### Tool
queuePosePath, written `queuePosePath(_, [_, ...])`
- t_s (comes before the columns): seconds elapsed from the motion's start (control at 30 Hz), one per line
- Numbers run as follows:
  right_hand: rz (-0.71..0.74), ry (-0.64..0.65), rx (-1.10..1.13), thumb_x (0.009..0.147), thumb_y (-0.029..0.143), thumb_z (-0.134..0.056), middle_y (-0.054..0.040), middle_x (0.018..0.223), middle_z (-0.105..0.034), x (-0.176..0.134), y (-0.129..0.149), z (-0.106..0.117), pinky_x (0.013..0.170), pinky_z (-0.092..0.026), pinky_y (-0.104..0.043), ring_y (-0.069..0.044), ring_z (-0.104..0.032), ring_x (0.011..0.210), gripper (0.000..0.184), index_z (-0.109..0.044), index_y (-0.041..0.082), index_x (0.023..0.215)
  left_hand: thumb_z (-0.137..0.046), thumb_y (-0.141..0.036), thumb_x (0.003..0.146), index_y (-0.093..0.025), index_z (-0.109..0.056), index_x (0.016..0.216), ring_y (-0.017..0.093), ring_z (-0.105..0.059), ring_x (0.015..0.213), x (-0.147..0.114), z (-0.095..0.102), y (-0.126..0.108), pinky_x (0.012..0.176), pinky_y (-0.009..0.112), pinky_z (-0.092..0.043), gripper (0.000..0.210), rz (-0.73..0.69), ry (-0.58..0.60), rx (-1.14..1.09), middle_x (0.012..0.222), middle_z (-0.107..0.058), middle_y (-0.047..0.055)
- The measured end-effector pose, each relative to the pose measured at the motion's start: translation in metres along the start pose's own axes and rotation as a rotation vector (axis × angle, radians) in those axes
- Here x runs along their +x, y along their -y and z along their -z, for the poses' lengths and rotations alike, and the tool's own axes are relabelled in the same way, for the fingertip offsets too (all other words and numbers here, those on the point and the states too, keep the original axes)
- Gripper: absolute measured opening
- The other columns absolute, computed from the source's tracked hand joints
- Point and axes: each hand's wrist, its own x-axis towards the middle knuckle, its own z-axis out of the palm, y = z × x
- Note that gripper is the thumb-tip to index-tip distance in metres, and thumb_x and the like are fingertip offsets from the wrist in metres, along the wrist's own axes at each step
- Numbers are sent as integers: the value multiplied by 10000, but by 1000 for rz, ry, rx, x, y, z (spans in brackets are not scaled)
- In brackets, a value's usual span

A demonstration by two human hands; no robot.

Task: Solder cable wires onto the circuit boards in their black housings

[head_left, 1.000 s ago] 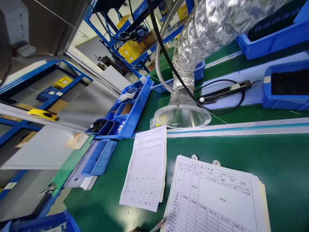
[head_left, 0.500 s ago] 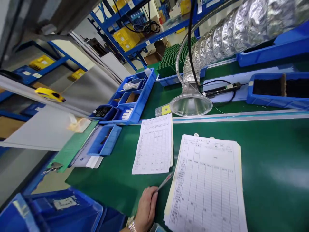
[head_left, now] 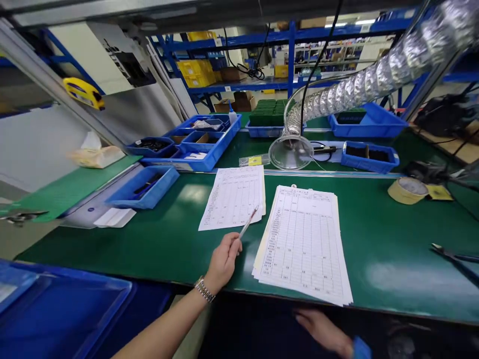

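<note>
A slim clear pen [head_left: 248, 222] with a reddish part is pinched in my left hand [head_left: 223, 260], its tip lying over the lower right corner of a printed form [head_left: 232, 197]. A metal watch sits on that wrist. To the right of the hand lies a thicker stack of printed forms [head_left: 302, 244], clipped at its top edge. Below the table's front edge, my right hand [head_left: 320, 329] is slightly blurred, fingers stretched to the left and nothing seen in them. A blue band or cuff shows at its wrist.
A funnel-shaped extraction hood [head_left: 291, 152] hangs behind the forms. Blue bins, including a divided tray [head_left: 220, 149] and a small bin [head_left: 149, 192], stand at back and left. Yellowish tape [head_left: 407, 190] and pliers [head_left: 449, 253] lie on the right; a blue crate [head_left: 75, 309] is lower left.
The view has levelled and swung right, bringing the tape and pliers into sight. My left hand has raised the pen tip over the left form. My right hand has come into view.
</note>
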Motion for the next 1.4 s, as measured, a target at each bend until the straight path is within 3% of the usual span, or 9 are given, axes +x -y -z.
queuePosePath(0.1, [99, -39, 151, 914, 257, -406, 31, 767, -679, -14, 14, 24, 633, -543, -188, -103, -647, 658, 340, -452, 290, 1249, -316, -350, 911, -166, -473, 967, 129, -509, 597, -25, -10, -27, 606, 254, -428, 248, -40, 66, -128, 648, -525, -13])
queuePosePath(0.2, [143, -342, 22, 877, 162, -429, -36, 923, -677, -10, 31, 46, 714, -546, -250, -140, -654, 778, 538, -250, 255, 1376, -339, -310, 903, -168, -532, 928, 147, -545, 666, -59, -28, -69, 617, 253, -428, 241, -289, 346, -162, 727, -585, 28])
queuePosePath(0.4, [140, -502, -310, 847, 194, -499, -113, 1036, -625, 56, 12, 62, 808, -514, -362, -216, -595, 980, 50, -525, 205, 806, -353, -343, 908, -205, -593, 1010, 209, -562, 949, -28, -38, -101, 906, 368, -378, 295, -701, 605, 77, 977, -643, 58])
queuePosePath(0.57, [23, -386, -505, 853, 322, -492, -161, 1275, -486, 86, -35, 80, 949, -391, -530, -319, -335, 1275, 166, -523, 171, 914, -378, -438, 888, -284, -359, 1339, 308, -203, 1329, 73, -19, -36, 1055, 546, -112, 477, -408, 370, 423, 1420, -337, 43])
queuePosePath(0.73, [-85, -285, -568, 857, 385, -460, -158, 1332, -437, 84, -61, 80, 947, -348, -596, -337, -304, 1289, 296, -511, 175, 1059, -362, -467, 885, -303, -436, 1286, 304, -213, 1328, 98, 6, 18, 1053, 568, -105, 440, -261, 383, 467, 1390, -386, 16])
queuePosePath(0.87, [-73, -202, -565, 853, 402, -468, -129, 1321, -459, 83, -63, 77, 984, -326, -579, -325, -318, 1285, 297, -524, 189, 1052, -514, -491, 803, -218, -535, 1193, 304, -222, 1321, 104, -3, 0, 1089, 519, -101, 477, -127, 261, 170, 1365, -418, 69])
queuePosePath(1.1, [-29, -166, -560, 852, 387, -482, -126, 1328, -449, 87, -61, 79, 1002, -341, -541, -321, -311, 1288, 291, -526, 171, 1042, -506, -373, 846, -101, -248, 1357, 275, -498, 1141, 145, -59, -42, 848, 381, -491, 634, 320, 291, -346, 1359, -367, 223])
queuePosePath(1.27, [-15, -179, -545, 844, 368, -502, -128, 1331, -447, 86, -61, 81, 991, -364, -535, -320, -325, 1282, 291, -526, 171, 1057, -626, -366, 758, -92, -554, 1111, 276, -635, 883, 135, -47, -51, 710, 389, -542, 453, 357, 544, -432, 1031, -647, 159])
queuePosePath(1.4, [-9, -177, -512, 836, 363, -520, -127, 1326, -456, 85, -62, 82, 1004, -352, -534, -310, -340, 1277, 293, -530, 172, 1059, -603, -388, 767, -176, -574, 1113, 276, -591, 1000, 105, -38, -52, 803, 417, -517, 406, 315, 584, -486, 1128, -618, 90])
